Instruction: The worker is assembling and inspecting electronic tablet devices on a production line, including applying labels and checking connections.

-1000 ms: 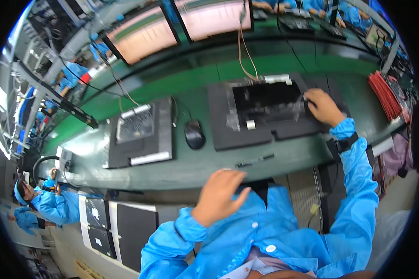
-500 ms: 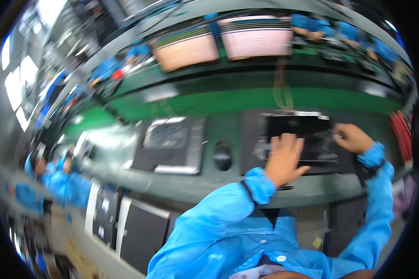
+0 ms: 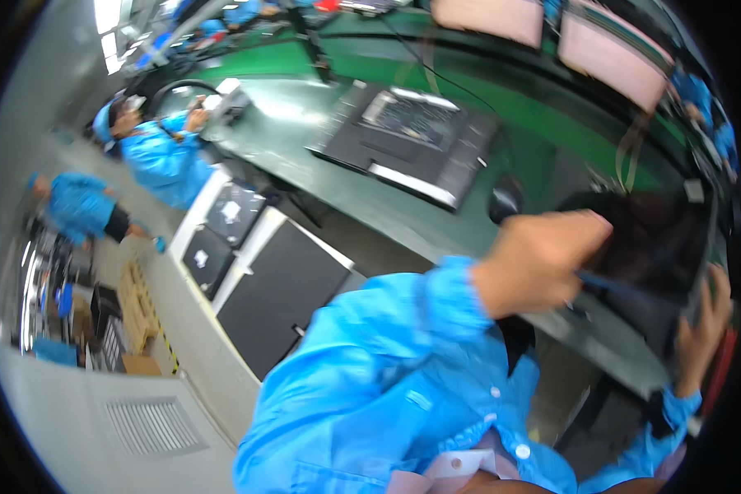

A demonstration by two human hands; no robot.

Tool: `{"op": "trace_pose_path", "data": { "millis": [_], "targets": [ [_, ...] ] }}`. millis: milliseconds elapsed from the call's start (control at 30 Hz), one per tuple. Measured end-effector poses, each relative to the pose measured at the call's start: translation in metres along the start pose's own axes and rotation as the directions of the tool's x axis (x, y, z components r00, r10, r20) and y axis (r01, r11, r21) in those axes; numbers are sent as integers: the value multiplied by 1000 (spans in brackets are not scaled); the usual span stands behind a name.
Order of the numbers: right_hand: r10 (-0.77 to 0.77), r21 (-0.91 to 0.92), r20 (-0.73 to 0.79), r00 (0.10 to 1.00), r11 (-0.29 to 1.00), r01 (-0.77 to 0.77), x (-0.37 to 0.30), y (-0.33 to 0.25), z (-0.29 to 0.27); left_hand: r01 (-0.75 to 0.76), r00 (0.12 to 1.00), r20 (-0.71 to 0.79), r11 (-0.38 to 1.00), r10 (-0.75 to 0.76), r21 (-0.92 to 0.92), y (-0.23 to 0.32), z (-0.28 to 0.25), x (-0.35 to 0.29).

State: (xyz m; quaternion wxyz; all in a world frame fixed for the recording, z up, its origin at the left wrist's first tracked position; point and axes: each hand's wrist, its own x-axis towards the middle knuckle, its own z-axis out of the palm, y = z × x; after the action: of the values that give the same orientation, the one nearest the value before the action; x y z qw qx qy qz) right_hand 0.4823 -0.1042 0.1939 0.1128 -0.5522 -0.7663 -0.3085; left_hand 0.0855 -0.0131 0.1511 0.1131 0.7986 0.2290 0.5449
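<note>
A dark, glossy flat panel is at the right, seemingly tilted up from the bench. My right hand grips its right edge, fingers spread along the side. My left hand is closed at the panel's left side, its fingers curled and blurred. Whatever it holds is hidden. A black mouse lies just beyond my left hand. Farther left on the bench, a black flat board carries a dark panel in clear wrapping.
The green bench runs across toward the far left, where a person in blue sits. Black flat boards stand on a pale cart at my left. A red object is by the right edge. A cable crosses the bench.
The view has swung left and tilted. My right hand has moved to the panel's right edge, and the panel seems raised. My left hand has gone from spread to closed.
</note>
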Motion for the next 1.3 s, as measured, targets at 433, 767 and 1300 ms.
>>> {"op": "trace_pose_path", "data": {
  "millis": [433,767,1300],
  "targets": [
    [92,459,180,979,873,-167,-13,-206,90,535,269,128,37,-954,-844,13,-103,-201],
    [265,980,198,944,-21,-200,-28,-296,37,542,365,173,58,-915,-838,24,-54,-202],
    [82,985,168,982,-41,-165,-6,-351,47,653,422,101,224,-901,-724,35,-43,-205]
  ]
}}
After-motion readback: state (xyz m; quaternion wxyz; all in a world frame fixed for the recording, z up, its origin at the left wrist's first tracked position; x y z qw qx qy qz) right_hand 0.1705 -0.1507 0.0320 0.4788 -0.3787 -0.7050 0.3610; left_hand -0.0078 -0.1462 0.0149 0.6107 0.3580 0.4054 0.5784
